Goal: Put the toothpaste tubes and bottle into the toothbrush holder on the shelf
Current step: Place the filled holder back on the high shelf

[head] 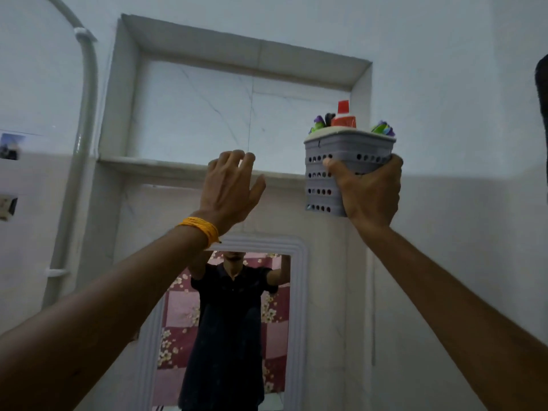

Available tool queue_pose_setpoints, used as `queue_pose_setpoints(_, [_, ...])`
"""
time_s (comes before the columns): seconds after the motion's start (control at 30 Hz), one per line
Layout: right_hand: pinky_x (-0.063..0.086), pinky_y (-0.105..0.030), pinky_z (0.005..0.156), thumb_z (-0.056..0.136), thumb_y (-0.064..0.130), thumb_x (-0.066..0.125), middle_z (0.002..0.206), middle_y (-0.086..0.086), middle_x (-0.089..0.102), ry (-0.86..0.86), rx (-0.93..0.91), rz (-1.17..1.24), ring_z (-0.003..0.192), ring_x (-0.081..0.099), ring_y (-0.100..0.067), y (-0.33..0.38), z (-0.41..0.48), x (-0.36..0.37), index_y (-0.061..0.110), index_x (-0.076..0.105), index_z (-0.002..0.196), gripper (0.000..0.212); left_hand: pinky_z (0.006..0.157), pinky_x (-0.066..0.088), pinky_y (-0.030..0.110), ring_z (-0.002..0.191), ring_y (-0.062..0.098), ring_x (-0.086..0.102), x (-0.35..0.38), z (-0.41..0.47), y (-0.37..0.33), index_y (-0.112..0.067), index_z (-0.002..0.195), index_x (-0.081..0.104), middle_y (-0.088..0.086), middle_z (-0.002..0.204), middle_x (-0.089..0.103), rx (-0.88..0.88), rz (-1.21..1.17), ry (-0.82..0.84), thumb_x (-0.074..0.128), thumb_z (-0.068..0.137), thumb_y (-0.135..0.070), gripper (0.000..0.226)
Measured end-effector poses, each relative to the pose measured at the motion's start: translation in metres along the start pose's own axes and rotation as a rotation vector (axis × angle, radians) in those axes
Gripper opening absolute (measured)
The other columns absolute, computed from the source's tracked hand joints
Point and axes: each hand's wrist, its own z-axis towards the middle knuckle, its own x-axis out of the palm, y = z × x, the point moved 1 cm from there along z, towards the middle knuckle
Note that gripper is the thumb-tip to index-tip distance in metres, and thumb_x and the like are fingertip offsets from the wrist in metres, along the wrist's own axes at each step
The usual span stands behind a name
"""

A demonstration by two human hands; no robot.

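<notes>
My right hand point(369, 191) grips a grey perforated toothbrush holder point(324, 179) from below and from its right side, held up in the air at the right end of the marble shelf point(154, 164). A red-capped tube or bottle point(344, 115) sticks out of the holder's top, with green and purple toothbrush ends point(382, 128) on either side of it. My left hand point(229, 189) is raised in front of the shelf's ledge with fingers spread and nothing in it; an orange thread band circles its wrist.
The shelf is a recessed marble niche point(237, 108) set in the wall. Below it hangs a white-framed mirror point(299, 292) reflecting a person in a dark shirt. A white pipe point(84, 114) runs up the wall on the left.
</notes>
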Motion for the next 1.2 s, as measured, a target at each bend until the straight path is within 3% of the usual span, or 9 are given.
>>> queue_pose_setpoints(0.07, [0.044, -0.031, 0.081, 0.068, 0.062, 0.086, 0.131, -0.003, 0.057, -0.028, -0.017, -0.024, 0.104, 0.056, -0.017, 0.016, 0.017, 0.008, 0.011, 0.044, 0.141, 0.098, 0.093, 0.045, 0.047, 0.114, 0.034, 0.055, 0.004, 0.016, 0.004, -0.006, 0.122, 0.055, 0.017, 0.123, 0.061, 0.005, 0.019, 0.013, 0.045, 0.096, -0.043, 0.046])
queue_pose_setpoints(0.17, [0.053, -0.038, 0.087, 0.065, 0.068, 0.082, 0.131, -0.005, 0.057, -0.051, -0.030, -0.066, 0.116, 0.062, -0.026, 0.032, 0.040, 0.023, 0.011, 0.043, 0.139, 0.101, 0.092, 0.044, 0.046, 0.108, 0.034, 0.057, 0.015, 0.033, 0.009, -0.007, 0.116, 0.058, 0.016, 0.114, 0.064, -0.009, 0.032, 0.050, 0.044, 0.097, -0.044, 0.045])
queue_pose_setpoints(0.37, [0.057, -0.049, 0.091, 0.060, 0.072, 0.076, 0.129, -0.006, 0.058, -0.058, -0.006, -0.153, 0.114, 0.063, -0.028, 0.034, 0.065, 0.058, 0.011, 0.044, 0.136, 0.102, 0.084, 0.045, 0.043, 0.094, 0.031, 0.061, 0.043, 0.051, 0.024, -0.007, 0.110, 0.061, 0.015, 0.104, 0.067, -0.057, 0.064, 0.170, 0.034, 0.099, -0.052, 0.053])
queue_pose_setpoints(0.53, [0.053, -0.045, 0.093, 0.064, 0.070, 0.080, 0.134, -0.009, 0.056, -0.078, 0.034, -0.179, 0.119, 0.061, -0.031, 0.018, 0.084, 0.081, 0.008, 0.043, 0.140, 0.104, 0.070, 0.042, 0.036, 0.073, 0.027, 0.057, 0.062, 0.067, 0.034, -0.010, 0.078, 0.053, 0.012, 0.085, 0.068, -0.007, 0.127, 0.304, 0.026, 0.096, -0.065, 0.064])
queue_pose_setpoints(0.73, [0.049, -0.046, 0.096, 0.065, 0.070, 0.083, 0.143, -0.012, 0.050, -0.034, 0.058, -0.286, 0.128, 0.055, -0.035, -0.002, 0.102, 0.104, 0.005, 0.037, 0.146, 0.114, 0.070, 0.042, 0.032, 0.083, 0.025, 0.062, 0.066, 0.082, 0.037, -0.011, 0.084, 0.065, 0.005, 0.085, 0.066, -0.038, 0.121, 0.501, 0.017, 0.083, -0.084, 0.088])
queue_pose_setpoints(0.93, [0.051, -0.055, 0.101, 0.064, 0.076, 0.080, 0.148, -0.013, 0.047, -0.017, 0.091, -0.330, 0.132, 0.052, -0.037, -0.024, 0.104, 0.130, 0.006, 0.028, 0.153, 0.126, 0.065, 0.037, 0.030, 0.067, 0.022, 0.057, 0.073, 0.077, 0.034, -0.013, 0.071, 0.062, 0.004, 0.069, 0.062, 0.005, 0.216, 0.376, 0.011, 0.080, -0.086, 0.089])
queue_pose_setpoints(1.2, [0.049, -0.054, 0.103, 0.067, 0.081, 0.074, 0.151, -0.015, 0.042, 0.020, 0.103, -0.344, 0.132, 0.049, -0.041, -0.037, 0.102, 0.136, 0.007, 0.017, 0.160, 0.132, 0.067, 0.036, 0.031, 0.060, 0.020, 0.050, 0.074, 0.074, 0.032, -0.014, 0.064, 0.055, 0.003, 0.062, 0.055, 0.010, 0.212, 0.325, 0.014, 0.082, -0.084, 0.083])
